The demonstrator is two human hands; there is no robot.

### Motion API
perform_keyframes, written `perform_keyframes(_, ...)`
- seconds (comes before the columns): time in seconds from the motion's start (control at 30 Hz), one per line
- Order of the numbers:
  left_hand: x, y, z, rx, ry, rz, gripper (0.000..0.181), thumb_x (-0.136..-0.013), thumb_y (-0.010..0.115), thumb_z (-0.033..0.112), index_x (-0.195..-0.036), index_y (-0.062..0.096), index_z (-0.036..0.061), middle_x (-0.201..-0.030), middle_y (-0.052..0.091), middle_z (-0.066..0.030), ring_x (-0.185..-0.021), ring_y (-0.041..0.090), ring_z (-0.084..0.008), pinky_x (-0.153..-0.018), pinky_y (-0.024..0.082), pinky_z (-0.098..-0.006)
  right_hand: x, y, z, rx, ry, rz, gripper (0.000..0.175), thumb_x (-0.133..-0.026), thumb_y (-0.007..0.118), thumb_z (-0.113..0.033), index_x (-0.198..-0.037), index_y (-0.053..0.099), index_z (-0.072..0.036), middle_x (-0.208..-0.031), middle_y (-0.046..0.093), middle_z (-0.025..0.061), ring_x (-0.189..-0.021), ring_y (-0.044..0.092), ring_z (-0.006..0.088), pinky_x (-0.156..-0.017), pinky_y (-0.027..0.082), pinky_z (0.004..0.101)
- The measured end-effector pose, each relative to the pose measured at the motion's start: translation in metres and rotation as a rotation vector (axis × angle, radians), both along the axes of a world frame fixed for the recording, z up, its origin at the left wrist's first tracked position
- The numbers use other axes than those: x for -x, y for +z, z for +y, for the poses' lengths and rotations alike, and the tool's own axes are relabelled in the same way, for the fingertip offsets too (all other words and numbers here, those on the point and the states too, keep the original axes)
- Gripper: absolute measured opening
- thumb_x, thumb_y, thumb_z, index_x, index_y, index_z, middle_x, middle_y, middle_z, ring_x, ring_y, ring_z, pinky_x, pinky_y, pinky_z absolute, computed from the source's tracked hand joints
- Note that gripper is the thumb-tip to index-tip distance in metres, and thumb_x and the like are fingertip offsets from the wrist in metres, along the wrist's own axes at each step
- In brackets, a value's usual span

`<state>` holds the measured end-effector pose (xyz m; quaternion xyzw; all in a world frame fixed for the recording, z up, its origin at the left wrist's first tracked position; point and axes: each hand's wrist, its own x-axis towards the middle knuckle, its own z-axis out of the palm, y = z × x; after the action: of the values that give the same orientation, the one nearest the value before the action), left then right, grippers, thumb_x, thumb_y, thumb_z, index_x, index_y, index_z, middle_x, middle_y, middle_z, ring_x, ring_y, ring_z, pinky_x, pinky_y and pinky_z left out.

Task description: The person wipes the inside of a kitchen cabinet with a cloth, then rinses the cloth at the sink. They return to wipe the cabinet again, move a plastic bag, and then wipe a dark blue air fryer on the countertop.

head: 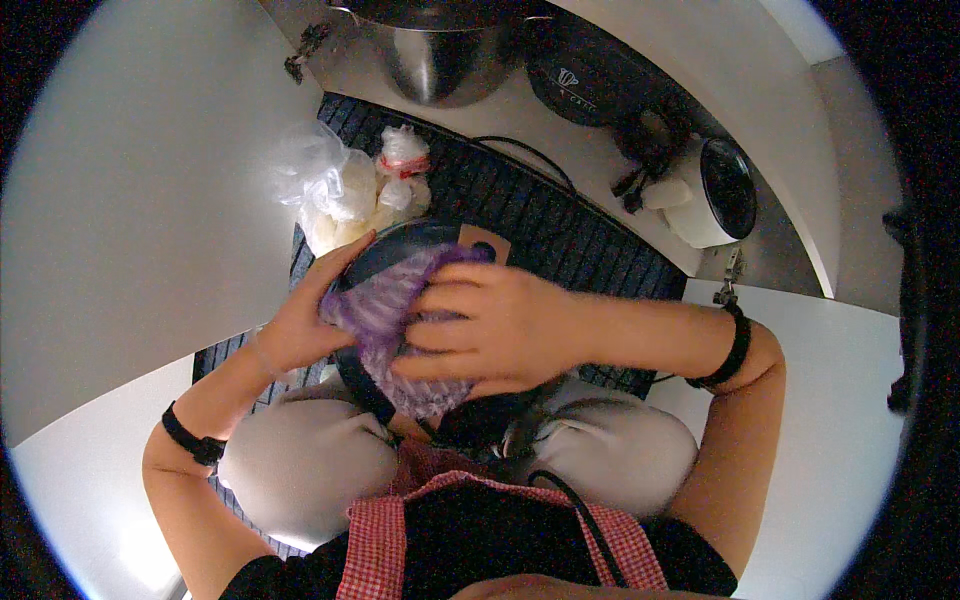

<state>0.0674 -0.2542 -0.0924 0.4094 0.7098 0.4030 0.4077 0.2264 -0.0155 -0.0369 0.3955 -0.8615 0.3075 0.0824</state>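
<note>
Between my knees sits a dark round pan-like vessel, partly covered by a crinkled purple and whitish sheet. I cannot tell whether the sheet is cloth or plastic. My left hand grips the vessel's left side, its thumb and fingers apart around the rim and the sheet's edge. Slightly blurred, my right hand lies across the sheet from the right, fingers a little spread and pressing on it; its thumb is mostly hidden. A brown card piece with a dark round spot shows at the vessel's far edge.
Knotted clear plastic bags with pale contents stand on the dark ribbed mat at far left. On the cabinet shelf are a steel pot, a black round item bearing writing, a coiled cable and a white dark-topped container. Open cabinet doors flank me.
</note>
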Motion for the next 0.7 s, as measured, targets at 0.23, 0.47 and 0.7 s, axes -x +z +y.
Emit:
perform_keyframes(0.23, -0.005, 0.017, 0.003, -0.125, 0.043, 0.191, 0.094, -0.067, 0.072, 0.004, -0.15, 0.027, 0.0063, -0.153, 0.031, -0.0165, -0.144, 0.024, -0.0286, -0.117, 0.018, -0.0377, 0.021, -0.028, 0.027, 0.216, -0.252, -0.114, 0.037, -0.088, 0.058, -0.019, -0.123, 0.058, -0.01, -0.114, 0.059, 0.0117, -0.112, 0.053, 0.033, -0.098, 0.041, 0.0447)
perform_keyframes(0.47, -0.018, 0.114, 0.035, -0.002, -0.234, 0.235, 0.054, -0.078, 0.078, 0.024, -0.121, 0.055, 0.0004, -0.118, 0.058, -0.0131, -0.111, 0.054, -0.0233, -0.101, 0.039, -0.0366, 0.03, -0.049, 0.026, 0.511, -0.756, -0.21, 0.028, -0.097, 0.048, -0.018, -0.116, 0.056, 0.001, -0.107, 0.06, 0.0197, -0.101, 0.059, 0.0337, -0.089, 0.046, 0.0382)
perform_keyframes(0.7, -0.055, 0.084, 0.065, 0.46, -0.18, -0.311, 0.033, -0.092, 0.066, 0.023, -0.115, 0.056, 0.0038, -0.1, 0.066, -0.0023, -0.089, 0.061, -0.0117, -0.08, 0.05, -0.0293, 0.032, -0.043, 0.056, 0.87, -1.178, -0.568, 0.037, -0.1, 0.05, -0.035, -0.104, 0.064, -0.001, -0.082, 0.06, -0.0005, -0.08, 0.054, 0.0075, -0.073, 0.046, 0.0247)
